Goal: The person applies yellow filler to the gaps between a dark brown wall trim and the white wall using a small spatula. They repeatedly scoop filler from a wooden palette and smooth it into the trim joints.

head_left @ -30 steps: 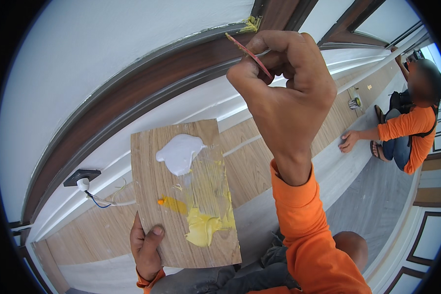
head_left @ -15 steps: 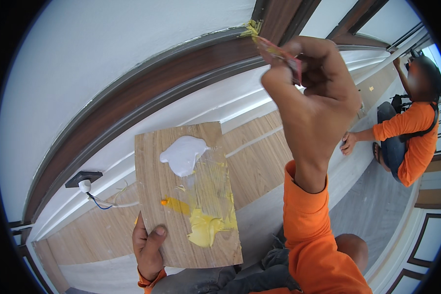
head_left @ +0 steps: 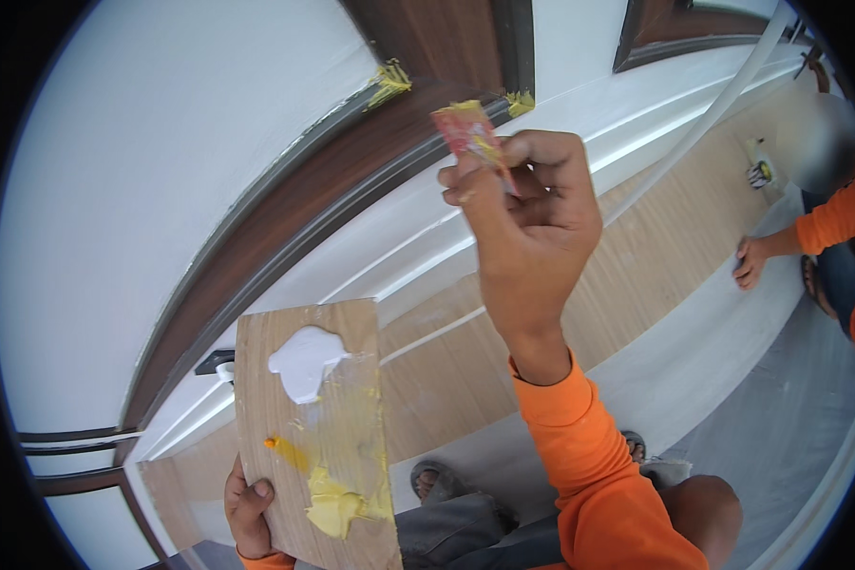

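Note:
My right hand (head_left: 541,223) is closed in a pinch on a small flat red scraper (head_left: 464,131) smeared with yellow paste. It is held up in front of the dark brown wall moulding (head_left: 304,223). At the lower left, my left hand (head_left: 249,508) grips the edge of a wood-grain board (head_left: 256,399), thumb on top and the other fingers partly hidden. The board carries a white blob of paste (head_left: 309,363), a pale yellow heap (head_left: 332,503) and a deeper orange-yellow streak (head_left: 290,453). Yellow paste (head_left: 388,84) is smeared on an inner moulding corner; another yellow patch (head_left: 520,103) marks the outer corner.
A co-worker in an orange sleeve (head_left: 831,214) crouches at the right, one hand on the floor covering. A pale pole or pipe (head_left: 698,123) slants across the upper right. Behind the board, a wall socket (head_left: 216,361) is partly covered. My sandalled foot (head_left: 432,482) shows below.
My right hand has drawn the scraper away from the smeared inner corner, downward and toward me. The view has shifted right, bringing the outer corner's yellow patch into sight. The board stays in my left hand.

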`<state>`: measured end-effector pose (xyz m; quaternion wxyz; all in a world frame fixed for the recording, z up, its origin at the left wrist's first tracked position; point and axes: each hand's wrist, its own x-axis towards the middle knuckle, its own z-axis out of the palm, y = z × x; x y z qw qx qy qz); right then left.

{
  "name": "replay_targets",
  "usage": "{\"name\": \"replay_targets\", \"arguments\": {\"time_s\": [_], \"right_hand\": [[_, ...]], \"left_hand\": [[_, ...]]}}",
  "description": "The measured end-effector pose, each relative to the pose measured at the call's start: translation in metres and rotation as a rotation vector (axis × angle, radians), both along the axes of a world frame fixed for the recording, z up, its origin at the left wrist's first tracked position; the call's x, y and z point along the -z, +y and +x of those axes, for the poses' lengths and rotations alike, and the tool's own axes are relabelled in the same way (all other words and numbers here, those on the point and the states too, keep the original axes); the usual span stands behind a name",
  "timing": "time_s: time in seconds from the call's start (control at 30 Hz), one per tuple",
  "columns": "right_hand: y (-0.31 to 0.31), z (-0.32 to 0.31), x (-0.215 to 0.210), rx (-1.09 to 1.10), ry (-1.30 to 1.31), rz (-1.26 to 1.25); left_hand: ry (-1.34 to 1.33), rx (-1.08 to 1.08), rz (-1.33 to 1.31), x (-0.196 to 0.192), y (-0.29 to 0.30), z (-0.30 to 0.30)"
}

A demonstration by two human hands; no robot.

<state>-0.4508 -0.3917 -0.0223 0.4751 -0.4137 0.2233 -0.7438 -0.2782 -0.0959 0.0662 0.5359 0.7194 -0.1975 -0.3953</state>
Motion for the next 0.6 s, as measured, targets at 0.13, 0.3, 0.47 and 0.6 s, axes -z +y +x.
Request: {"name": "replay_targets", "arguments": {"time_s": [0.13, 0.3, 0.47, 0.6], "right_hand": [[-0.008, 0.012, 0.009, 0.122, 0.113, -0.027], [-0.022, 0.015, 0.016, 0.204, 0.159, -0.056], [-0.03, 0.022, 0.009, 0.197, 0.069, -0.101], [-0.024, 0.023, 0.009, 0.181, 0.1, -0.089]], "left_hand": [[-0.097, -0.077, 0.054, -0.034, 0.014, -0.009], [-0.182, -0.086, 0.268, -0.052, 0.051, -0.007], [-0.142, -0.208, 0.149, -0.034, 0.052, -0.021], [-0.151, -0.223, 0.128, -0.027, 0.047, -0.014]]}}
